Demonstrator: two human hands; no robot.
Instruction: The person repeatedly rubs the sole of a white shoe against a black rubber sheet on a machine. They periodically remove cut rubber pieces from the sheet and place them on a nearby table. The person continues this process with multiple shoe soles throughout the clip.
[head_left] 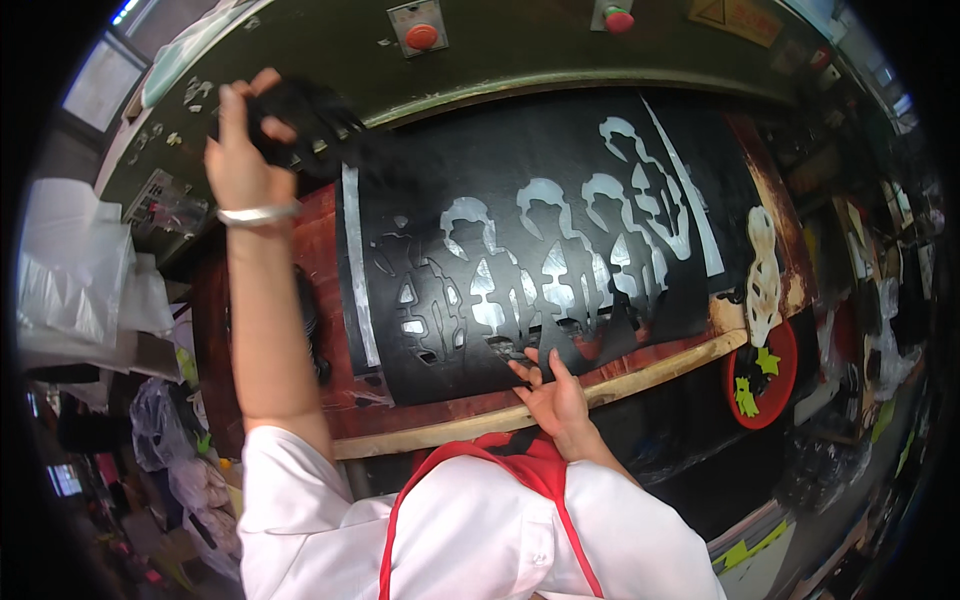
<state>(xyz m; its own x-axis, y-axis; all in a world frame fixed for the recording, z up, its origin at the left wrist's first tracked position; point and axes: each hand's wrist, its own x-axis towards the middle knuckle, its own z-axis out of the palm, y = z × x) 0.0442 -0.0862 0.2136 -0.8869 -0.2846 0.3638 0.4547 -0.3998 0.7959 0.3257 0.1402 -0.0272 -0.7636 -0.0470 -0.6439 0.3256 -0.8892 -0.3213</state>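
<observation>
My left hand, wearing a silvery bracelet, is raised at the upper left with its fingers closed round several black cut-out pieces. Motion smears these pieces, so their outline is unclear. A large black sheet with rows of figure-shaped holes lies before me on a reddish-brown board. Pale material shows through many of the holes. My right hand, palm up with fingers apart, is at the sheet's near edge; its fingertips are by the lowest cut-outs. Whether they touch the sheet, I cannot tell.
Behind the sheet stands a dark green machine with red push buttons. A wooden rail runs along the near side. At right are a pale figure-shaped piece and a red bowl holding yellow-green scraps. Plastic bags hang at left.
</observation>
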